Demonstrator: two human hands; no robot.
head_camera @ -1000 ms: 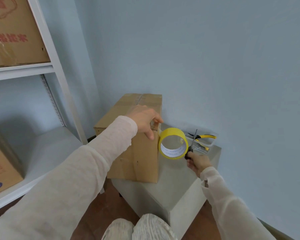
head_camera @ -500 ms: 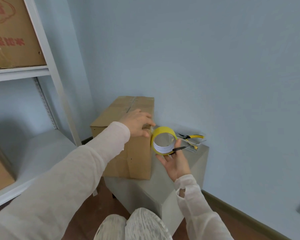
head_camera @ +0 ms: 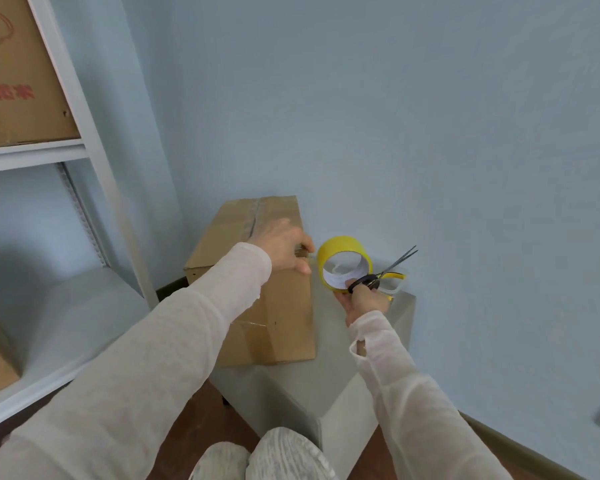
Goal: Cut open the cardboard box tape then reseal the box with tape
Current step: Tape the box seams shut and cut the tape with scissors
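Knees [head_camera: 257,455] sit at the bottom of my view, and just beyond them is the grey block [head_camera: 340,344] that carries everything. My right hand [head_camera: 364,301] is clenched on the black handles of the scissors [head_camera: 383,271], blades nearly together and pointing up and away from the roll. The yellow tape roll [head_camera: 340,244] stands on edge just left of that hand, between the two hands. I cannot tell whether the fingers also steady it. Further left, my left hand [head_camera: 281,244] grips over the upper edge of the cardboard box [head_camera: 278,327], thumb down the side facing the roll, as if pinning a tape end there. The box flaps lie closed, with clear tape along the top seam beyond the left hand. I judge the opening cut done and resealing under way. Left to do are snipping the strip from the roll and smoothing it down.
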